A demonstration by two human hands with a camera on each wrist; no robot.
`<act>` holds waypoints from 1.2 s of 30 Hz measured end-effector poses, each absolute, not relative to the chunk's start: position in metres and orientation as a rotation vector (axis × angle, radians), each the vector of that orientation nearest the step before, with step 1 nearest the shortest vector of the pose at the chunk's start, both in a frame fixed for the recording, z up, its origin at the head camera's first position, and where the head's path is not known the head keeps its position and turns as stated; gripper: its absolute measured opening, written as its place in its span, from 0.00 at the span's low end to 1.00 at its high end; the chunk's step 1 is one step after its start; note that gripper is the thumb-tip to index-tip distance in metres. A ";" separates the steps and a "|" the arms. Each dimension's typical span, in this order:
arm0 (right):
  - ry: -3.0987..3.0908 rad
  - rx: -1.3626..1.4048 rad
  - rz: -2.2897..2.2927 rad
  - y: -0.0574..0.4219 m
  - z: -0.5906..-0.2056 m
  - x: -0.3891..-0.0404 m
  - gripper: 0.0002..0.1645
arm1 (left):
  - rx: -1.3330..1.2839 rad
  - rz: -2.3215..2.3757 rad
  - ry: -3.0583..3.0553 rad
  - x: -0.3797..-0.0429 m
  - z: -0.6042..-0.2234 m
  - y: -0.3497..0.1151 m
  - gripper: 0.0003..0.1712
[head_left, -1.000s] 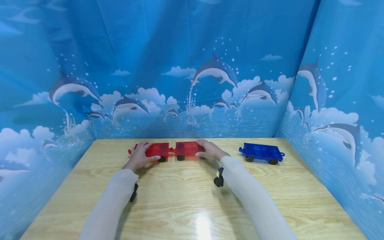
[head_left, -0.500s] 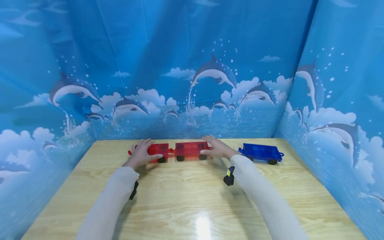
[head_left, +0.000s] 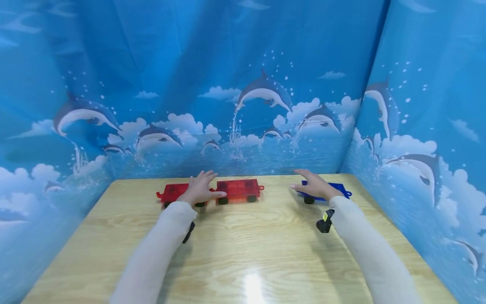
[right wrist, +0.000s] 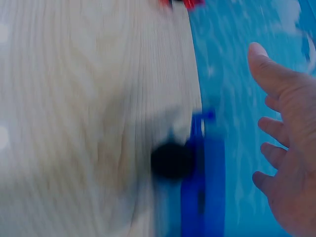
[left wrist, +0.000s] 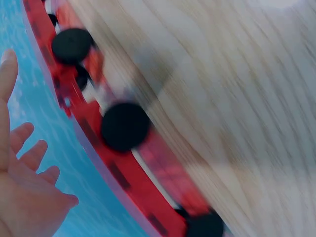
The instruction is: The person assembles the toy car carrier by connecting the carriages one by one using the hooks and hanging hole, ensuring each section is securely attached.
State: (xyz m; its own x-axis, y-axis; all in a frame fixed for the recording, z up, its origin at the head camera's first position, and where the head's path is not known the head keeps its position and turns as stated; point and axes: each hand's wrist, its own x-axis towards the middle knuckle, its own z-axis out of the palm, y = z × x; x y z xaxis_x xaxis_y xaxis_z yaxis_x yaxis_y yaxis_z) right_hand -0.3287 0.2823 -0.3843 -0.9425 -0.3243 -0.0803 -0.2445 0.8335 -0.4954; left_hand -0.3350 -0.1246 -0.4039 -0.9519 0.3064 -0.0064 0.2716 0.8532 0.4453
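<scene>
Two red toy train wagons with black wheels stand end to end near the table's back edge. My left hand (head_left: 199, 190) hovers over where they meet, fingers spread, holding nothing; it covers part of the left red wagon (head_left: 172, 192). The right red wagon (head_left: 238, 190) shows almost whole, its hook pointing right. In the left wrist view, the fingers stand apart from the red wagon (left wrist: 126, 182). Over a blue toy wagon (head_left: 338, 188) is my right hand (head_left: 314, 185), fingers extended and thumb apart. The right wrist view shows a gap between that hand and the blue wagon (right wrist: 202, 182).
The wagons stand on a light wood-grain table (head_left: 243, 249). Behind it hangs a blue curtain (head_left: 212, 84) printed with dolphins and clouds, which also runs along both sides. A black wrist camera (head_left: 324, 221) sits under the right sleeve.
My right hand has left the right red wagon and moved right to above the blue wagon. My left hand has lifted off the left red wagon and shifted right.
</scene>
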 end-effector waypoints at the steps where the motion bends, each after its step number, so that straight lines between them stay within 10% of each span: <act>1: 2.864 -0.420 -0.733 0.291 -0.385 -0.326 0.51 | 0.477 0.678 2.946 -0.335 -0.404 -0.119 0.55; 36: 2.984 -0.227 -0.712 0.363 -0.433 -0.312 0.55 | 0.463 0.967 2.931 -0.334 -0.441 -0.050 0.47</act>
